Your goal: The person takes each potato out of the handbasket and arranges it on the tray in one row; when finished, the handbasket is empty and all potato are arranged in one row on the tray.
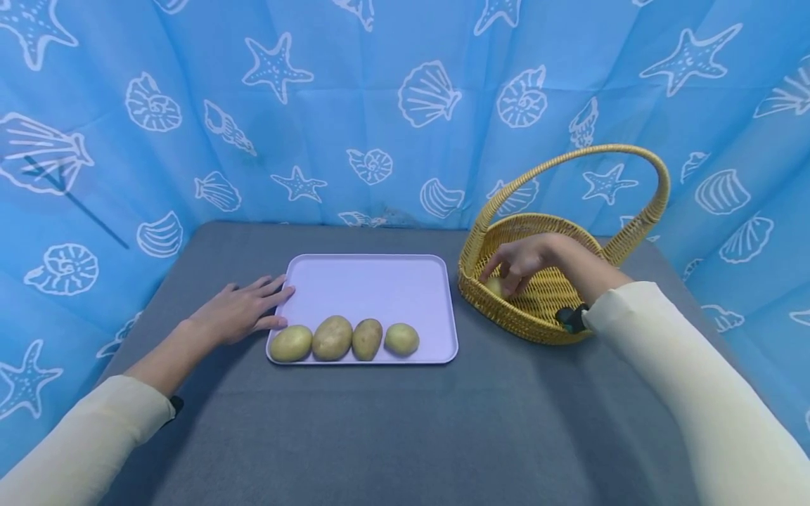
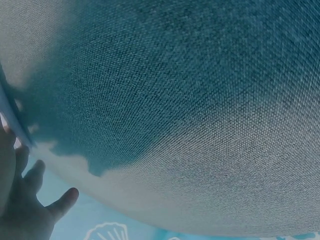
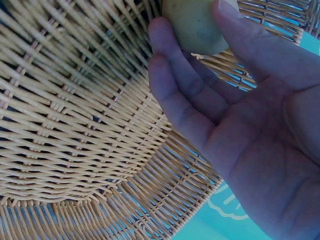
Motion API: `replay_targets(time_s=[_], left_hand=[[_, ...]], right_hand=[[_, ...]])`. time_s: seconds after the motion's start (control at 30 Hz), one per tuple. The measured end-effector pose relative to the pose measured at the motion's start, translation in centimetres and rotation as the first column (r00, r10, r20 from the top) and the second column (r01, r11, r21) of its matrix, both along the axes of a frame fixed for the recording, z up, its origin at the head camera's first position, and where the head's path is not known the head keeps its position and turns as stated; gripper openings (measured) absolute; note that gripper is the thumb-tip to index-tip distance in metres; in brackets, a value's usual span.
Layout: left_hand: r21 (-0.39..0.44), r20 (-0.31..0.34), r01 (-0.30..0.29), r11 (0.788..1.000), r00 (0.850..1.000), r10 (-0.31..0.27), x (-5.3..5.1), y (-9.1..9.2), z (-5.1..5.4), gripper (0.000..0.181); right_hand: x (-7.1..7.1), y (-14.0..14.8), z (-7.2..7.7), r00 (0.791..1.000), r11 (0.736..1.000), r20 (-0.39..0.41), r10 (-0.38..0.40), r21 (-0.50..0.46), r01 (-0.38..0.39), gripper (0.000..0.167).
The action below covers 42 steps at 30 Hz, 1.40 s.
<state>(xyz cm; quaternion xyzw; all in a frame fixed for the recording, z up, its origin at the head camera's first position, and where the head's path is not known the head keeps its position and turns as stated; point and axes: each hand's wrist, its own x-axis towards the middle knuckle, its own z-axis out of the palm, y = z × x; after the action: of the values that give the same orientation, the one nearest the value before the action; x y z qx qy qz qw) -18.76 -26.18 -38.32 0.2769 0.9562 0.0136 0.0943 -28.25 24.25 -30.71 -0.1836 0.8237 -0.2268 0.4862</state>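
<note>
Inside the wicker basket point(image 1: 550, 309), my right hand point(image 1: 522, 263) pinches a potato point(image 3: 195, 27) between thumb and fingers, near the basket's left wall. In the right wrist view the potato's far end runs out of the frame. My left hand point(image 1: 243, 309) rests with extended fingers at the left edge of the pale lilac tray point(image 1: 373, 288). Along the tray's near edge lie several potatoes in a row: a big one point(image 1: 332, 338) beside the leftmost one point(image 1: 291, 344), then a narrower one point(image 1: 367, 339) and a rounder one point(image 1: 401, 339).
A dark grey cloth point(image 1: 405, 429) covers the table. The basket's tall arched handle point(image 1: 569, 156) rises over its opening, around my right forearm's far side. Behind the table hangs a blue curtain point(image 1: 354, 119) printed with shells and starfish.
</note>
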Motion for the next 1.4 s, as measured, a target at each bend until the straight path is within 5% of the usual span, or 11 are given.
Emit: replay_targets(time_s=[0.17, 0.4, 0.8, 1.0, 1.4], left_hand=[[-0.003, -0.006, 0.007, 1.0, 1.0, -0.007, 0.0, 0.0, 0.0, 0.072], [-0.005, -0.004, 0.01, 1.0, 1.0, -0.01, 0.1, -0.1, 0.0, 0.071], [0.001, -0.005, 0.005, 1.0, 1.0, -0.005, 0.1, -0.1, 0.0, 0.07], [0.005, -0.014, 0.011, 1.0, 1.0, -0.011, 0.0, -0.2, -0.1, 0.07], [0.012, -0.011, 0.01, 1.0, 1.0, -0.01, 0.0, -0.2, -0.2, 0.07]], right_hand=[[0.2, 0.1, 0.9, 0.995, 0.997, -0.063, 0.074, -0.014, -0.075, 0.062], [0.9, 0.8, 3.2, 0.948, 0.983, -0.273, 0.164, -0.028, -0.179, 0.059], [3.7, 0.6, 5.6, 0.95, 0.943, -0.231, 0.211, -0.206, -0.26, 0.051], [5.5, -0.7, 5.0, 0.96, 0.923, -0.185, 0.209, -0.286, -0.256, 0.053], [8.1, -4.9, 1.5, 0.908, 0.867, -0.28, 0.313, -0.305, -0.393, 0.052]])
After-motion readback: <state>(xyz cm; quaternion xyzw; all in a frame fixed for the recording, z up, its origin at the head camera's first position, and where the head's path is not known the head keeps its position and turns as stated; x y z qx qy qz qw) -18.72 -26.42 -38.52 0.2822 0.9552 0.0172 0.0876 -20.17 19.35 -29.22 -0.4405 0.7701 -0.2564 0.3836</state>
